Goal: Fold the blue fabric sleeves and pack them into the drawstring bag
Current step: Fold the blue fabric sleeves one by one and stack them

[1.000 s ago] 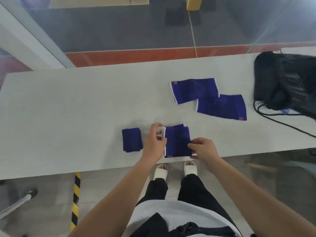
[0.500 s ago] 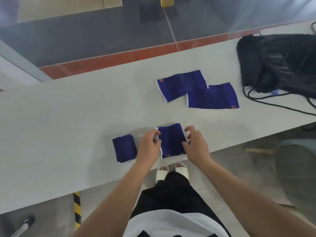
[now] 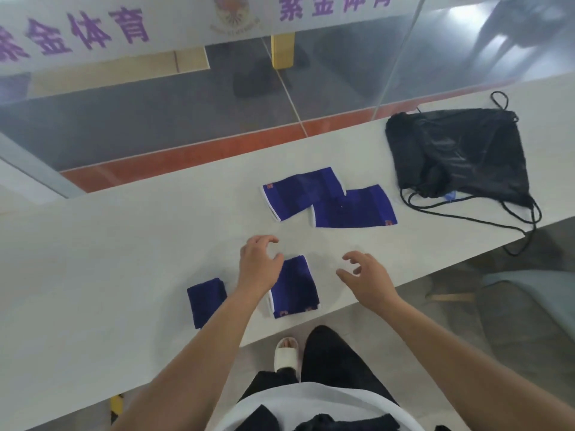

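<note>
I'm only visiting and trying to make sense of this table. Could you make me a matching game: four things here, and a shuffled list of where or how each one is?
Things:
1 drawstring bag
2 small folded sleeve
3 two flat sleeves
4 right hand

States:
A unfolded, meeting at a corner
B black, at the right end of the table
C empty, fingers relaxed
D leftmost blue piece, near the front edge

Pairs: 1-B, 2-D, 3-A, 4-C
</note>
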### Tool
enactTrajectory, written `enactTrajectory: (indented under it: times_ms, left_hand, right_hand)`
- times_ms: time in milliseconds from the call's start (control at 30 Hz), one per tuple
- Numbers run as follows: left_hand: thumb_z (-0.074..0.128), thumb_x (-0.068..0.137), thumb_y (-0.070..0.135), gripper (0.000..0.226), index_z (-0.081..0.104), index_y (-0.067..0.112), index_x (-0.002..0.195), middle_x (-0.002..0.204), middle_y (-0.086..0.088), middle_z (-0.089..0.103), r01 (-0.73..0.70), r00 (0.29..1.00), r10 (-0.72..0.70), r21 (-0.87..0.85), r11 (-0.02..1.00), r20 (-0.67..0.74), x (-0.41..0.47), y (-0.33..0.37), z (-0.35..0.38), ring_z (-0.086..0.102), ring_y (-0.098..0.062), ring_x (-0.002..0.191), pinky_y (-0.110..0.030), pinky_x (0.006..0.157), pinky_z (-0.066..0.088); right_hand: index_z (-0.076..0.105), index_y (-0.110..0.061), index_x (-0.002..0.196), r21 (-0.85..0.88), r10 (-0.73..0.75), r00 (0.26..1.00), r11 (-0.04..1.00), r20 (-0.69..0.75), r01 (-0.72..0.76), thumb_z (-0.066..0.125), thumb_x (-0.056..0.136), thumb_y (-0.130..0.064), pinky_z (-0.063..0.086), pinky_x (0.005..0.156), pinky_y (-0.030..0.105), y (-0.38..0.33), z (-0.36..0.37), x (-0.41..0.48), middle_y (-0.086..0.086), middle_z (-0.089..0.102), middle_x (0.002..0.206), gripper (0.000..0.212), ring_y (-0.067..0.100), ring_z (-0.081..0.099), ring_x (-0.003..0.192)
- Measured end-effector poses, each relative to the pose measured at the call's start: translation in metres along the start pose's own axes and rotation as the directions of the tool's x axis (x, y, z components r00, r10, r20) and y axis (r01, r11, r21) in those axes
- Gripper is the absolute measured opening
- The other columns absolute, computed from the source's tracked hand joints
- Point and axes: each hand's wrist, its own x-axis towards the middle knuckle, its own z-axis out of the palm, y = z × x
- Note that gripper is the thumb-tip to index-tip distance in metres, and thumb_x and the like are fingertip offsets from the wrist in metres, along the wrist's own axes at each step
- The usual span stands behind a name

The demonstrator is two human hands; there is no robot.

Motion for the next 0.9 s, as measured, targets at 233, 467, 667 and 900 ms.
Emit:
enactTrajectory:
  times_ms: [233, 467, 667, 900]
  left_hand:
    - [0.062, 0.092, 0.013, 0.058, 0.045, 0.012, 0.147, 0.156, -0.01, 0.039, -0.002, 0.975, -0.028, 0.135, 0.991, 0.219, 0.092, 0.069, 0.006, 0.044, -0.029, 0.138, -0.036, 0.111, 0.038]
    - [0.051, 0.088, -0.004, 0.065, 0.041, 0.015, 0.149, 0.151, -0.014, 0.044, 0.025, 0.972, -0.104, 0.345, 0.938, 0.212, 0.174, 0.11, 0.016, 0.046, -0.038, 0.134, -0.04, 0.102, 0.043]
    - [0.079, 0.078, 0.005, 0.108, 0.013, 0.024, 0.161, 0.161, -0.012, 0.032, 0.124, 0.898, -0.291, 0.445, 0.887, 0.33, 0.213, 0.114, 0.026, 0.038, -0.036, 0.142, -0.05, 0.111, 0.041]
    - [0.085, 0.072, 0.03, 0.081, 0.042, 0.024, 0.141, 0.137, -0.013, 0.044, 0.14, 0.943, -0.297, 0.628, 0.765, 0.151, 0.216, 0.111, 0.042, 0.042, -0.036, 0.128, -0.048, 0.104, 0.039]
  right_hand:
    - [0.057, -0.023, 0.135, -0.031, 0.008, 1.0, 0.999, 0.03, -0.007, 0.066, 0.093, -0.032, 0.045, 0.086, 0.027, 0.03, -0.038, 0.021, 0.001, 0.056, 0.14, 0.044, 0.013, 0.055, 0.095]
    - [0.054, -0.024, 0.14, -0.054, -0.041, 0.982, 0.997, 0.185, 0.052, 0.065, 0.094, -0.029, 0.038, 0.094, 0.022, 0.049, -0.08, 0.055, -0.002, 0.052, 0.147, 0.047, 0.015, 0.056, 0.116]
    - [0.058, -0.029, 0.133, -0.026, -0.05, 0.968, 0.998, 0.244, 0.059, 0.065, 0.094, -0.029, 0.035, 0.094, 0.021, 0.065, -0.12, 0.083, -0.011, 0.054, 0.135, 0.04, 0.005, 0.05, 0.114]
    - [0.058, -0.033, 0.132, 0.013, -0.089, 0.954, 0.996, 0.285, 0.088, 0.067, 0.094, -0.027, 0.037, 0.089, 0.021, 0.081, -0.153, 0.108, -0.018, 0.051, 0.123, 0.04, 0.004, 0.051, 0.109]
